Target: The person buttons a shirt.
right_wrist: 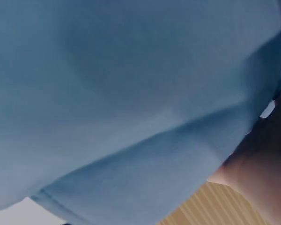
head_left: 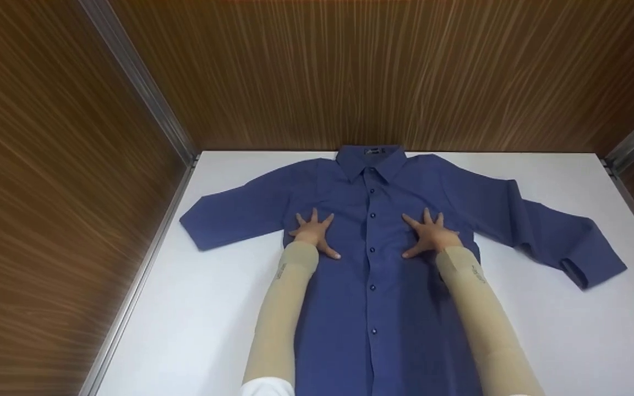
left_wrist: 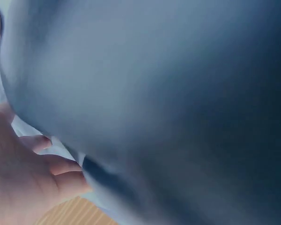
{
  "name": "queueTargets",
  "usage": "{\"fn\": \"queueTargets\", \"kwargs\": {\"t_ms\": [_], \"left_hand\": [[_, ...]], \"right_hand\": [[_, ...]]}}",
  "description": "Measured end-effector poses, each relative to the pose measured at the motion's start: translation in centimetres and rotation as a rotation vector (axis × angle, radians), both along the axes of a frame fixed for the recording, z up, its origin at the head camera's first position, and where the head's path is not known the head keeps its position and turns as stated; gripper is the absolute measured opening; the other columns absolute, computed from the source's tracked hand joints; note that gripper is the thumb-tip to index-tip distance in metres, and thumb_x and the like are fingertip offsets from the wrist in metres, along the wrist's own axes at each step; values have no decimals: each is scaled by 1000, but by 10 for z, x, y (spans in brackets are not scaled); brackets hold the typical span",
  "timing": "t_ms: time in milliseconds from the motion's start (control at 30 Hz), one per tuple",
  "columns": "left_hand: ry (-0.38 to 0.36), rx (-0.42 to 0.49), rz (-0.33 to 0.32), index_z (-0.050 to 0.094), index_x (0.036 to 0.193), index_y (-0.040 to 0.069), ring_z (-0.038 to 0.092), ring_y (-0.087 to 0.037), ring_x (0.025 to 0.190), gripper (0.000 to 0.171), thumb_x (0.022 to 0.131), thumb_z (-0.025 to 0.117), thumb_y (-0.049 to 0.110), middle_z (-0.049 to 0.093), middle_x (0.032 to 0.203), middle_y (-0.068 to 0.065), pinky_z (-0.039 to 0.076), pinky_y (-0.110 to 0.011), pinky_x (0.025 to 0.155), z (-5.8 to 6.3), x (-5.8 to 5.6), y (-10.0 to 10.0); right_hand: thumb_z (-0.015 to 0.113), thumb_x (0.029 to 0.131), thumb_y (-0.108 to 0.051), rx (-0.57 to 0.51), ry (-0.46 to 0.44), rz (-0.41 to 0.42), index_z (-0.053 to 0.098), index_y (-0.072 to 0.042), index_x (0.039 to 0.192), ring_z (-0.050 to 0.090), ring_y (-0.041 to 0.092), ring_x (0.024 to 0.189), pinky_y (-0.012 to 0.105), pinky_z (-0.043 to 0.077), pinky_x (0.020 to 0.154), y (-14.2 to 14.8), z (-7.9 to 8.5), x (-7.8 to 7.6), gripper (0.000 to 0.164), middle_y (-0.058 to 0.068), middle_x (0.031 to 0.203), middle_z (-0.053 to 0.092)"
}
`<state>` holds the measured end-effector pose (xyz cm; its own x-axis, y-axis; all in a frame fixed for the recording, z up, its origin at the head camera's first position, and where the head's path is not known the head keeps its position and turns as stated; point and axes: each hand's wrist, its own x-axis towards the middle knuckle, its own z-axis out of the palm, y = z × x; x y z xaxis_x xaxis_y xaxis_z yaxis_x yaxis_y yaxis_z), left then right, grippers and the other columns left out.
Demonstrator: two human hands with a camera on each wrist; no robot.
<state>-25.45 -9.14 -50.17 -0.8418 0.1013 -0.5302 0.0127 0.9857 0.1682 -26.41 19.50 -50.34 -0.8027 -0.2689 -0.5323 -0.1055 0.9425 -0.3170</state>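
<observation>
A blue button-up shirt (head_left: 344,308) lies front side up, its collar (head_left: 371,159) at the far edge of the table. My left hand (head_left: 312,233) rests on the chest at the left of the button line, fingers spread and straight. On the other side of the buttons, my right hand (head_left: 432,233) presses the fabric with its fingers spread too. Blue cloth fills most of the left wrist view, with the left fingers (left_wrist: 68,176) against it. In the right wrist view, part of the right hand (right_wrist: 257,173) shows beside the cloth; its fingertips are hidden.
The left sleeve (head_left: 240,214) extends out flat, while the right sleeve (head_left: 559,236) has folds and a bent cuff end. Beneath lies a white table (head_left: 185,319). Wood-grain panels (head_left: 295,71) stand behind and at both sides, with a metal rail (head_left: 141,280) along the left edge.
</observation>
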Motion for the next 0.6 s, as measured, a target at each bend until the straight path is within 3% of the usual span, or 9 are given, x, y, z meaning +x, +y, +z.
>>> {"fn": "queueTargets", "kwargs": {"t_ms": [167, 300, 367, 467, 600], "left_hand": [[-13, -3, 14, 7, 142, 34, -11, -47, 125, 115, 52, 75, 57, -9, 146, -10, 21, -66, 87, -2, -5, 1], [19, -38, -10, 9, 142, 29, -6, -43, 128, 107, 59, 71, 57, -5, 147, -11, 20, -66, 88, 0, 3, 5], [41, -87, -72, 11, 143, 26, -2, -40, 129, 103, 62, 67, 58, -1, 146, -12, 20, -66, 88, 1, 13, 8], [41, -147, -176, 11, 143, 22, 3, -38, 130, 106, 61, 67, 61, 2, 146, -14, 20, -67, 87, 5, 39, 7], [-6, -208, -253, 4, 143, 23, 4, -42, 128, 126, 45, 75, 61, 0, 145, -18, 24, -68, 83, 11, 81, -6]], "right_hand": [[73, 61, -52, 24, 6, 2, 7, -21, 143, -14, 53, 121, 77, 7, 74, 1, 1, -2, 110, 27, 140, -13], [73, 64, -47, 44, 103, 21, 12, -15, 142, -6, 54, 122, 76, 7, 77, -1, -1, 4, 105, 32, 139, -5], [73, 66, -46, 51, 194, 68, 17, -11, 141, 0, 53, 123, 75, 8, 79, -4, -2, 12, 100, 33, 139, 2], [75, 62, -44, 41, 273, 165, 22, -11, 140, 6, 51, 124, 75, 7, 80, -7, -1, 31, 100, 31, 139, 8], [80, 53, -44, 38, 185, 274, 20, -11, 141, 6, 51, 124, 76, 8, 77, 4, 2, 69, 112, 30, 140, 8]]}}
